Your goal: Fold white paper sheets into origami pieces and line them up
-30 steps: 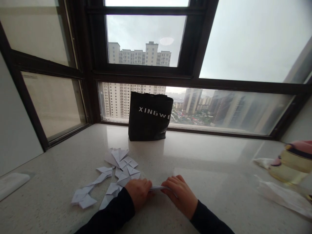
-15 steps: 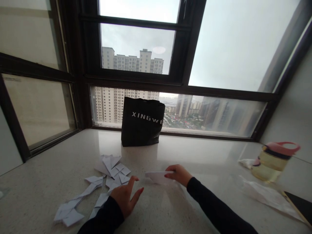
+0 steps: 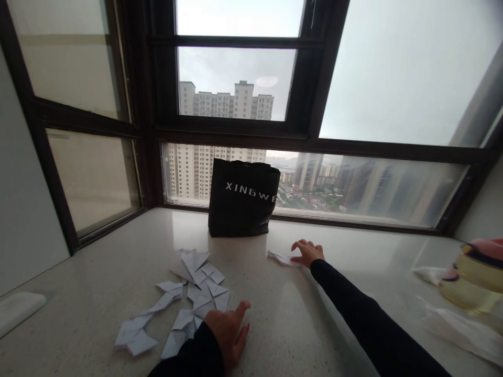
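Note:
My right hand [image 3: 308, 253] is stretched out over the pale speckled counter, its fingers lifted and apart. Its thumb is at the right end of a folded white paper [image 3: 280, 257] lying flat beside the black bag; whether it touches is hard to tell. Nearer to me, my left hand [image 3: 228, 330] holds nothing, with thumb and index finger spread. Just beyond and left of it lies a loose group of folded white paper pieces [image 3: 209, 297]. Another folded paper chain [image 3: 135, 334] extends along the group's left side. My left sleeve hides part of the nearest pieces.
A black bag [image 3: 243, 201] with white lettering stands against the window. At the right are a yellowish bottle with a pink lid [image 3: 471, 275] and a crumpled clear wrapper [image 3: 466, 327]. A white object [image 3: 21, 309] sits at the left edge.
My right hand has carried the folded paper farther away, towards the window, and its fingers have opened over it. The view has turned slightly left; my left hand remains spread near the pile.

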A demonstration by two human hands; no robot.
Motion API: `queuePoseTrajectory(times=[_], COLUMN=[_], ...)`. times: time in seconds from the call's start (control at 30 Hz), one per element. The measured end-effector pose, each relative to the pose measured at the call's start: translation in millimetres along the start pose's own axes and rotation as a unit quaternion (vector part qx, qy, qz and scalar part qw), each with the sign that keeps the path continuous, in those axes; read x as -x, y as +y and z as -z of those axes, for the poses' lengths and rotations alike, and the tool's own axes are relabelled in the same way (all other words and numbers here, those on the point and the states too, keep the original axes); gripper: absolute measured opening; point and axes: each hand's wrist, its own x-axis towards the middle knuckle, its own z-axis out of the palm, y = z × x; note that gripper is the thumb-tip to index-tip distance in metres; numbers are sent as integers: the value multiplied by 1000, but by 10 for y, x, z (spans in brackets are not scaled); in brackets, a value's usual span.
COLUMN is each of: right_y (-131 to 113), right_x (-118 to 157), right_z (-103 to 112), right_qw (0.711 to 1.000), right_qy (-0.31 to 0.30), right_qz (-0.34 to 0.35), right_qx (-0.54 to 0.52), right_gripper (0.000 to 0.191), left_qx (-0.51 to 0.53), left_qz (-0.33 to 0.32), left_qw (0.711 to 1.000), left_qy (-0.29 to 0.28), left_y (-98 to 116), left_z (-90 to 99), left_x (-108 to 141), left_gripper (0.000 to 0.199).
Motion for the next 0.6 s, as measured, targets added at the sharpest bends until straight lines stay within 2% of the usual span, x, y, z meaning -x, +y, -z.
queuePoseTrajectory(times=[0.13,0.2,0.27,0.33,0.37,0.43,0.5,0.6], right_y=[-134,-312,-560,-827,-945,-1117,-1191,-1178], right_x=[99,228,451,762,935,1262,1503,1651], right_z=[157,237,275,267,249,194,121,-14], right_qw=[996,989,982,974,966,919,894,893], right_qy=[80,115,130,115,95,23,-25,-67], right_qz=[-12,-5,32,90,129,203,211,173], right_qx=[-49,-89,-135,-176,-204,-339,-395,-411], right_gripper=[27,28,25,23,23,21,20,21], left_qx=[-10,-16,-35,-74,-98,-111,-112,-98], left_qz=[5,5,8,47,92,156,196,209], left_qw=[1000,1000,998,991,983,972,965,966], left_qy=[4,16,53,105,124,139,136,116], left_y=[28,34,-9,-138,-237,-484,-745,-1037], left_z=[-13,22,111,231,287,357,353,253], left_x=[-7,-19,-37,-54,-59,-52,-28,-3], left_gripper=[31,31,34,40,42,42,43,44])
